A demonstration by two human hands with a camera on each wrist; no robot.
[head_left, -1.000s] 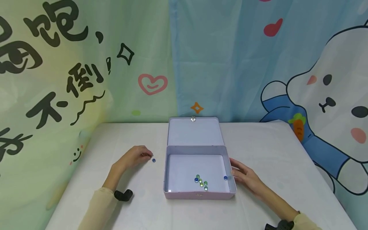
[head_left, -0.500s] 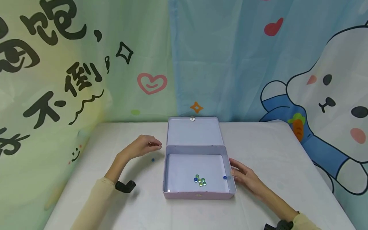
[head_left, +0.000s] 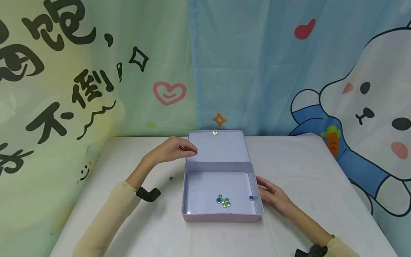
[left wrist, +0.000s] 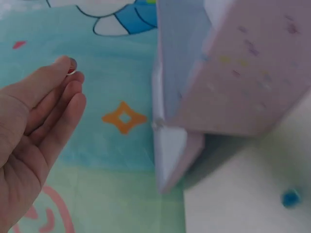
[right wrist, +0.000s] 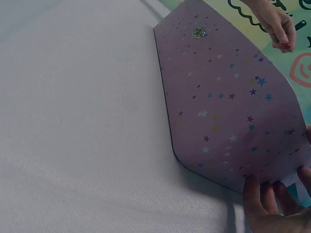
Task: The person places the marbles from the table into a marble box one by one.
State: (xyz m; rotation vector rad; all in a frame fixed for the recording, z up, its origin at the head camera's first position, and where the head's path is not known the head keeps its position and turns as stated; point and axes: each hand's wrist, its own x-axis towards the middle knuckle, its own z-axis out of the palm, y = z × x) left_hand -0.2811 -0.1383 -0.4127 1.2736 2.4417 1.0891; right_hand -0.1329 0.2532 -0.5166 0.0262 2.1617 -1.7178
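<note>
My left hand (head_left: pixel 171 148) is raised beside the open lid of the tin box (head_left: pixel 221 218). Thumb and fingertips pinch a small round marble (left wrist: pixel 72 66); it has a reddish tint in the left wrist view. My right hand (head_left: pixel 275 197) rests against the outside of the box's right wall, its fingertips (right wrist: pixel 251 187) touching the star-printed side. Several green marbles (head_left: pixel 224 205) and a blue marble (head_left: pixel 218 200) lie together on the box floor. Another blue marble (head_left: pixel 251 197) sits near the right wall inside.
The hinged lid (head_left: pixel 218 146) lies back behind the box, a metal clasp (head_left: pixel 215 132) at its far edge. One more blue marble (head_left: pixel 171 178) is on the white-covered table (head_left: pixel 144 228), left of the box. A printed curtain (head_left: pixel 224 64) hangs behind the table.
My left hand has lifted from the table near the loose blue marble and moved right and away, carrying the pinched marble. Green marbles in the box shifted slightly. My right hand stays put.
</note>
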